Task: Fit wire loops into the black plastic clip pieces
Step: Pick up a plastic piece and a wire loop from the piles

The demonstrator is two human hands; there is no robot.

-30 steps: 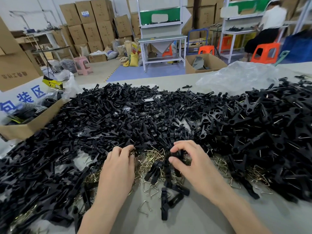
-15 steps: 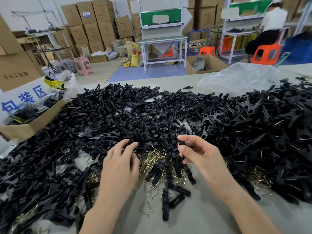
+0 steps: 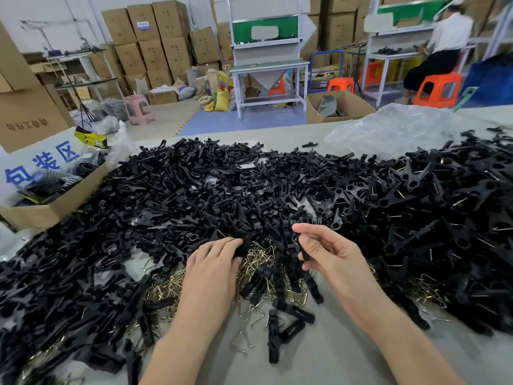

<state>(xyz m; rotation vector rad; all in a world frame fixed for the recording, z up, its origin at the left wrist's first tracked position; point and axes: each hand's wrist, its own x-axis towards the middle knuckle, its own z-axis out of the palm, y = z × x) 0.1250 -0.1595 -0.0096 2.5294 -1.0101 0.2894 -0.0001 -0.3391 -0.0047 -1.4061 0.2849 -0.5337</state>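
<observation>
The right hand (image 3: 330, 254) pinches one black plastic clip piece (image 3: 301, 245) above the near middle of the grey table (image 3: 333, 357). The left hand (image 3: 213, 270) rests relaxed fingers on the brass-coloured wire loops (image 3: 258, 259). Judging by the wide heap of loose black clips (image 3: 194, 195), most of the work is left.

Matt black plastic clip pieces (image 3: 277, 190), shiny brass-toned metal wire loops (image 3: 258, 259), smooth matt table (image 3: 333, 357)

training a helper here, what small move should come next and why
Likely the left hand should pinch one loop from the wire loop heap beside it: the right hand pinches a black clip piece, and the left looks empty.
</observation>
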